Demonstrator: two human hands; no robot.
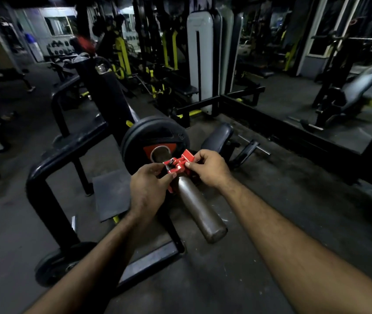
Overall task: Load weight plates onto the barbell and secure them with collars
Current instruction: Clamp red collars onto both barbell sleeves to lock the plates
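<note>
A steel barbell sleeve (199, 214) points toward me from the middle of the view. Black weight plates (155, 134) with a red centre mark sit on it, farther along. A red clamp collar (178, 165) is around the sleeve just in front of the plates. My left hand (147, 189) grips the collar from the left with thumb and fingers. Pinching its lever part from the right is my right hand (210, 169). The lower part of the collar is hidden behind my left hand.
A black tubular bench frame (44, 177) stands to the left, with a small wheel (53, 266) at its foot. A black padded roller (219, 137) lies right of the plates. Racks, yellow-trimmed machines (121, 57) and an incline bench (357, 89) fill the background over a dark rubber floor (271, 200).
</note>
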